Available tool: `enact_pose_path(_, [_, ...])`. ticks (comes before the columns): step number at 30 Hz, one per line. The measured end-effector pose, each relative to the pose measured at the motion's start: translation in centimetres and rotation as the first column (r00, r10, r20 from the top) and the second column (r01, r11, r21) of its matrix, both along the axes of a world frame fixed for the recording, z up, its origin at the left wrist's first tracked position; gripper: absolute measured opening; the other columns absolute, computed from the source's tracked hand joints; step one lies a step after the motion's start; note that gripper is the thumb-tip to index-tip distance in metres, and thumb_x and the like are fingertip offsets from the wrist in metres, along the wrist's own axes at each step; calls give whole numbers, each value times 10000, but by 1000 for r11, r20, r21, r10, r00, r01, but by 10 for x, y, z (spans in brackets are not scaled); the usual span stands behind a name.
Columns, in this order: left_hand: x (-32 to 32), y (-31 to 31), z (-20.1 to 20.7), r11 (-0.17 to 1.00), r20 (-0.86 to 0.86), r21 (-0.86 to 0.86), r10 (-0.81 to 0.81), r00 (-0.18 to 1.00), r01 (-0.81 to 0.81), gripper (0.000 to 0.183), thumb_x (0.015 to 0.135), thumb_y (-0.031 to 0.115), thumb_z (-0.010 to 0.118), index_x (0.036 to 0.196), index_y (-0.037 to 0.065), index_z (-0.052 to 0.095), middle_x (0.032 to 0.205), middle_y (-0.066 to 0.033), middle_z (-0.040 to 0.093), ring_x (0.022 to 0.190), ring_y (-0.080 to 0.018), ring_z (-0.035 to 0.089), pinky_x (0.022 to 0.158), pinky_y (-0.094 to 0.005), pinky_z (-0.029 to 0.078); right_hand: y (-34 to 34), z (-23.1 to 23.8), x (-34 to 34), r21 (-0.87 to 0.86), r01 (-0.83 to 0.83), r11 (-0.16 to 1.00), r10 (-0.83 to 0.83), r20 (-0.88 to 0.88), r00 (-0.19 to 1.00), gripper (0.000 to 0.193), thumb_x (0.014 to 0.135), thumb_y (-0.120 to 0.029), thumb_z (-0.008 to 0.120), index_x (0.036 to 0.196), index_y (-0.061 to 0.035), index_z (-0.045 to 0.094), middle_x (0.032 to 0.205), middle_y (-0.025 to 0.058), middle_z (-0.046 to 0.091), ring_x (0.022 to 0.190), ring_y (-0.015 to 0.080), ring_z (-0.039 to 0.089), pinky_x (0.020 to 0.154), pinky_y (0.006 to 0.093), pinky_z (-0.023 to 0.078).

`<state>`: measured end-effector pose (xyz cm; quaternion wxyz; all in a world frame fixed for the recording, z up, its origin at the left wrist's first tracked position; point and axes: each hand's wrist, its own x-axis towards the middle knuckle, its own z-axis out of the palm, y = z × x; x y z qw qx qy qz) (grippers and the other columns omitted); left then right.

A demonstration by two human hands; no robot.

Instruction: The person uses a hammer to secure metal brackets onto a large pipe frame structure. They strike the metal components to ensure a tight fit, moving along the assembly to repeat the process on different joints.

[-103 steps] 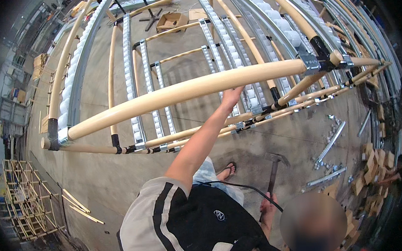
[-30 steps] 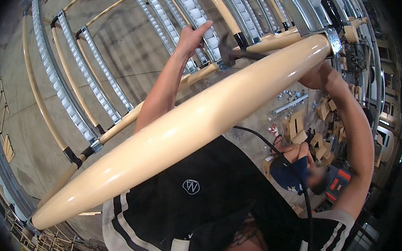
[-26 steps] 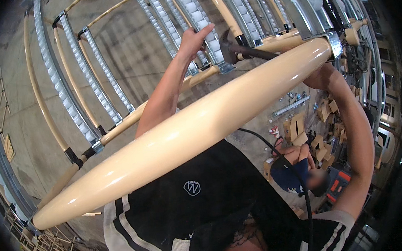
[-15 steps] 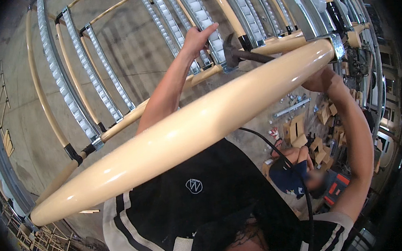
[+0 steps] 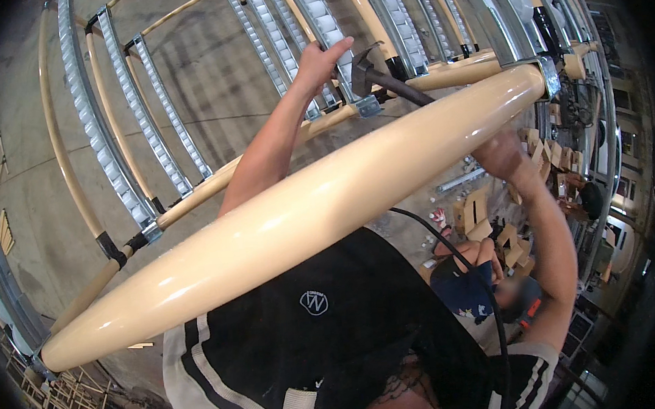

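My left hand [image 5: 319,62] is closed around a metal roller track [image 5: 328,23] with white rollers, close to the track's near end, thumb pointing right. In my right hand [image 5: 503,153], slightly blurred, is a hammer [image 5: 403,89]; the beige pipe [image 5: 306,229] crossing in front of me hides the middle of its handle. The hammer head is just right of my left hand, by the metal bracket [image 5: 368,108] at the track's end. Whether the head touches the track or bracket, I cannot tell. That bracket sits on a lower beige crossbar [image 5: 329,122].
More roller tracks [image 5: 155,102] and beige pipes with black joints [image 5: 110,246] run away from me on both sides. Below right, another person [image 5: 462,286] is low down among open cardboard boxes [image 5: 474,213]. A black cable [image 5: 452,245] hangs down by my chest.
The hammer head has shifted left and up, closer to my left hand, and its handle slants more steeply. My right hand has come left and down. My left hand keeps its hold.
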<state>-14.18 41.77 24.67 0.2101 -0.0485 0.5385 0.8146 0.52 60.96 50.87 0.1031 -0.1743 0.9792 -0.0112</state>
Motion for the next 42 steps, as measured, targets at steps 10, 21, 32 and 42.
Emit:
enact_pose_path(10, [1,1,9,999,-11,-50,-4,1000,3,421,851,348,746,968,-42,637,801,-82,672,620,-164,650,517,-314,534,19,-121,96,-279,520,807,-525,64,849,276,964,-294,597,1091,-49,587,822,207,656,756,413,649,633,452,486])
enact_pose_path(21, [-1,5,4,995,64,-88,56,996,-51,447,838,354,749,1011,-49,667,834,-90,703,626,-159,655,498,-296,493,15,-159,126,-432,449,782,-538,-106,836,262,949,-283,622,1103,-76,576,852,199,655,735,409,642,617,459,481])
enact_pose_path(32, [3,2,16,982,32,-187,14,999,-8,470,839,381,753,1046,-29,653,865,-68,691,672,-151,658,496,-292,501,20,-178,139,-565,474,675,-626,-98,774,278,940,-263,638,1118,-56,590,890,201,665,773,409,651,663,443,505])
enact_pose_path(42, [1,3,14,984,61,-172,-35,998,45,500,828,407,756,1044,-30,648,846,-59,686,642,-138,638,505,-278,493,16,-178,122,-581,438,686,-618,-147,772,254,939,-232,656,1111,-55,597,837,170,652,690,316,641,617,380,489])
